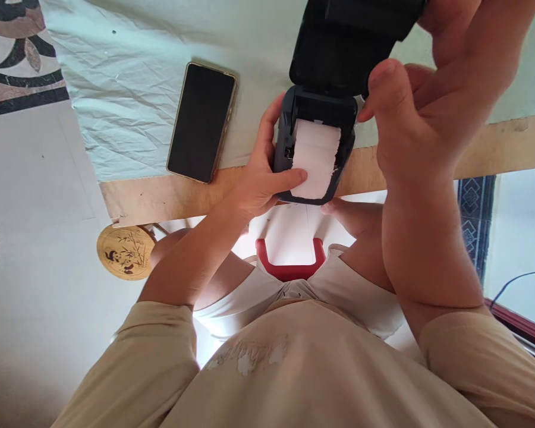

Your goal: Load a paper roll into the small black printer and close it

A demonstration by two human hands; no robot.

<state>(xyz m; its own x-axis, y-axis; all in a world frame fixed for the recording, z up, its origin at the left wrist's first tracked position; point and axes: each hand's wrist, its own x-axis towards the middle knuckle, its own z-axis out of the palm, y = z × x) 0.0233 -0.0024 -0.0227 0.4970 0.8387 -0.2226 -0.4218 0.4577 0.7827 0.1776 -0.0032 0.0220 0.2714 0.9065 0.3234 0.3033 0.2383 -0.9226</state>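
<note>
A dark portable thermal printer (346,157) is held over the table's front edge, its black lid (339,56) swung up and away from me. Inside the compartment sits a white paper roll (316,151). My left hand (267,172) is closed round the printer's left side, its thumb lying across the roll. At the right edge of the raised lid is my right hand (428,101), fingers curled against it near the hinge and the upper corner. Some of the right fingertips are hidden behind the lid.
A smartphone (201,122) with a dark screen lies left of the printer on the pale green cloth (129,107). The wooden table edge (160,199) runs in front of me. Below are a round stool (125,252) with a panda picture and a red U-shaped part (289,272) between my legs.
</note>
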